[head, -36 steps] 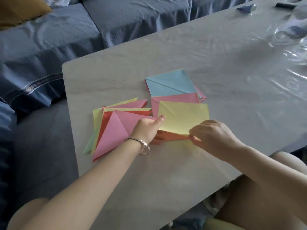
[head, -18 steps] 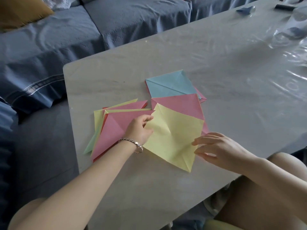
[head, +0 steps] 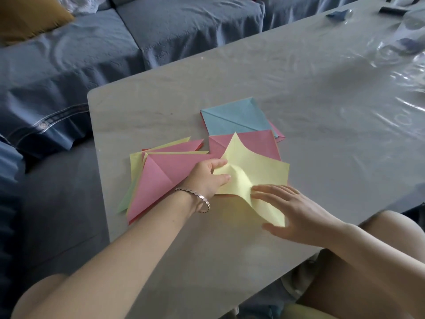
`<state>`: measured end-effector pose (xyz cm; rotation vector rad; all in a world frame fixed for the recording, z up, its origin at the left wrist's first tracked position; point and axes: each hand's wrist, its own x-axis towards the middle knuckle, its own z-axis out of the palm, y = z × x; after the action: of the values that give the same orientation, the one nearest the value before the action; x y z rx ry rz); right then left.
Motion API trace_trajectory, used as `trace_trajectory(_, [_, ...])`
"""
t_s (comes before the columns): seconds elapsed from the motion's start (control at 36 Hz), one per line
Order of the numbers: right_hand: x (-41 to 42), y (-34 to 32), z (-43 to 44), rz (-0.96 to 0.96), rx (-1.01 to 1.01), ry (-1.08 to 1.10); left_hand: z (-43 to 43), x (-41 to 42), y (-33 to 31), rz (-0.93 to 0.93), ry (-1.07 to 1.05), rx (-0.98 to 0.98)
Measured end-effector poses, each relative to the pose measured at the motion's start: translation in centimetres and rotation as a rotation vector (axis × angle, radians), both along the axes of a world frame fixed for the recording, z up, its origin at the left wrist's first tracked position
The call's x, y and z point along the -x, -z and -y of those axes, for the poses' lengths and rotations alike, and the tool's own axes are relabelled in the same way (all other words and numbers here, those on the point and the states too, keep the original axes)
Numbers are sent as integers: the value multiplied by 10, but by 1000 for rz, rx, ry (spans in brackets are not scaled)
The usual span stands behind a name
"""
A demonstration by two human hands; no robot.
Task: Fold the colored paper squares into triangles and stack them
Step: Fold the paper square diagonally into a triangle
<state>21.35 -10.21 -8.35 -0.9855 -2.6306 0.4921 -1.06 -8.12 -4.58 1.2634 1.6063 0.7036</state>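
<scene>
Bare arms, no sleeves; silver link bracelet (head: 199,199) on L wrist.

Folded triangles (head: 161,178) left of squares (head: 239,120) on table (head: 322,111).

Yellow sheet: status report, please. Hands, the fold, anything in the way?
Left hand pinching yellow sheet, right hand flat on its near corner. Sheet buckled, mid-fold, no crease yet. Folded triangle stack at left, pink square underneath; nothing obstructing.
</scene>
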Motion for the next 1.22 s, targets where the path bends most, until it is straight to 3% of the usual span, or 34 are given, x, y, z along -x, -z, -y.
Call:
trace_trajectory(0.25, [-15,-16,-14,-312,-141,161,1,12,-18,48,-25,-128])
trace_trajectory(0.31, [-11,-22,-15,-399,-60,190,3,17,-18,30,-15,-131])
trace_trajectory(0.42, [3,-40,-15,-642,321,280,12,27,-17,32,13,-123])
trace_trajectory(0.61, [22,-49,-25,-496,543,305,30,32,-19,128,139,-103])
trace_trajectory(0.69, [31,-52,-25,-575,620,364,33,32,-19,124,182,-98])
trace_trajectory(0.86, [44,-52,-20,-709,548,516,35,29,-21,72,99,-55])
trace_trajectory(1.0, [53,-55,-13,-724,457,512,38,10,-38,31,28,-169])
trace_trajectory(1.14, [60,-58,-6,-768,424,500,47,-9,-38,-172,-49,-375])
trace_trajectory(1.22, [60,-61,-4,-818,433,524,48,-13,-39,-155,-117,-447])
